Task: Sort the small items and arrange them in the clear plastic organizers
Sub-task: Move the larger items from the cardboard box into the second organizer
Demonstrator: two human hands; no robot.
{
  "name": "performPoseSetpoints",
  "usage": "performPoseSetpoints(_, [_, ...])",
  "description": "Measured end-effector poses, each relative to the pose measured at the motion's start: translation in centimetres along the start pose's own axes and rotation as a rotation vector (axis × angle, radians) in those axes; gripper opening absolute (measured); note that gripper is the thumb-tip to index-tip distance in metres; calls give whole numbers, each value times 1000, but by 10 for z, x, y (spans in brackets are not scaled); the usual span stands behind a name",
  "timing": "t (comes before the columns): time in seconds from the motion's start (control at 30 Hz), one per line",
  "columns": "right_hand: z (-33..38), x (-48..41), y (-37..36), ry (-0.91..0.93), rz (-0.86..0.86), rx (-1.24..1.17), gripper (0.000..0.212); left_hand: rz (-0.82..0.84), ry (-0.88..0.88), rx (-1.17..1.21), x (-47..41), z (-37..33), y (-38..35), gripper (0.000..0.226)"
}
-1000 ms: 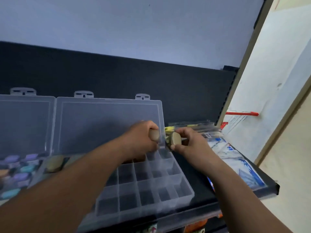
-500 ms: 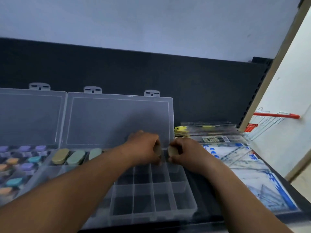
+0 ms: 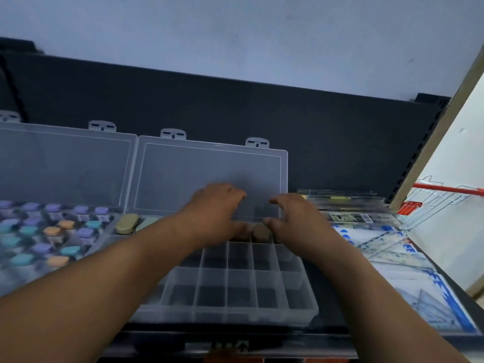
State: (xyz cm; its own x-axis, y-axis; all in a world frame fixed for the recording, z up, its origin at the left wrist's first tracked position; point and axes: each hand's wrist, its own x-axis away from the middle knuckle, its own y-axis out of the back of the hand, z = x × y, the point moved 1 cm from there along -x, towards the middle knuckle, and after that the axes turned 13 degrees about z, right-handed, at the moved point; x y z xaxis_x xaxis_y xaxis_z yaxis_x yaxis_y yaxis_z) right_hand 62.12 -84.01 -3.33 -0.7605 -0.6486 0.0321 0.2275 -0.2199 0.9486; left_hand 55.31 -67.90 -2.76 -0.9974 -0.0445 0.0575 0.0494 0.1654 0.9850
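A black shelf carries the clear organizer, whose nearest rows of square compartments stand bare. Both forearms cross it from below and cover part of its left and right columns. In its back row a tan oval piece sits in a compartment, low between the two hands. The left hand arches over that row with one finger pointing forward and the rest bent down just left of the piece; whether those fingers grasp anything cannot be told, since their tips are blurred. The right hand hovers with its fingers relaxed and spread, grasping nothing, its thumb just beside the piece's top.

At the back row's left end lie another tan oval and a pale green oval, side by side. The organizer's lid stands open behind the hands. To the left a second organizer holds many small pieces capped in purple, teal and orange, its own lid raised too. To the right lie blue-and-white printed packets, and beyond them flat clear packs. A black back panel closes the shelf, and a red-tipped wire hook juts from the right wall.
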Motion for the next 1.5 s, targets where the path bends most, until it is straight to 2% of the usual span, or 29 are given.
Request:
performPoseSetpoints(0.17, [64, 0, -8, 76, 21, 86, 57, -163, 88, -103, 57, 39, 18, 73])
performPoseSetpoints(0.47, [229, -4, -54, 275, 54, 172, 69, -223, 406, -160, 206, 160, 40, 84])
performPoseSetpoints(0.97, [544, 34, -150, 617, 152, 160, 70, -141, 787, -179, 488, 359, 59, 84])
performPoseSetpoints(1.23, [652, 17, -165, 760, 203, 189, 68, -149, 912, -115, 557, 438, 76, 85])
performPoseSetpoints(1.5, [754, -53, -185, 862, 197, 218, 70, -213, 984, -113, 579, 536, 93, 83])
